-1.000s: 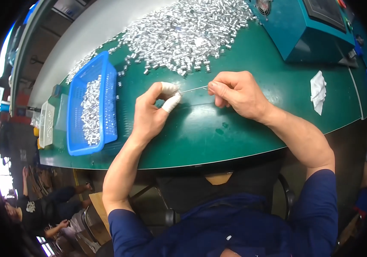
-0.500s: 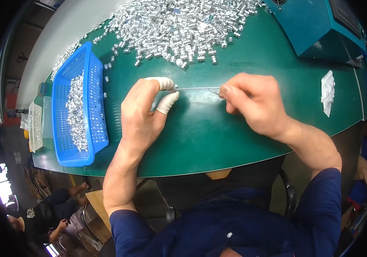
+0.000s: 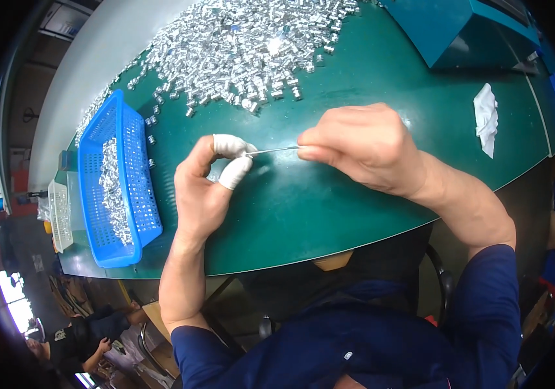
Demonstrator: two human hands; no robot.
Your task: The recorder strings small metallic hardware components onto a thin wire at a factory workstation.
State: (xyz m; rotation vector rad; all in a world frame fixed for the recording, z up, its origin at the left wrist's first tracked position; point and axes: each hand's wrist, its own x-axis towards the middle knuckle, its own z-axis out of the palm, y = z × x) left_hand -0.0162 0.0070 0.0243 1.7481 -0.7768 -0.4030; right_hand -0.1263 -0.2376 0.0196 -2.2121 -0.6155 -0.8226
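Note:
My left hand is closed, with white finger cots on thumb and forefinger. Between those two fingertips it pinches a small shiny metal part, mostly hidden by the cots. A thin straight metal rod runs from this part to my right hand. The bare thumb and forefinger of the right hand grip the rod's other end, and its far tip meets the left fingertips. Both hands are held above the green tabletop. Beyond them lies a big heap of small silvery metal fittings.
A blue perforated basket partly filled with similar fittings stands at the left, with a pale basket past it. At the far right are a teal machine and a crumpled white cloth. Another person sits at lower left.
The right hand has moved left, nearer the left hand, so less rod shows between them. Both hands sit lower against the heap, and the view has shifted slightly.

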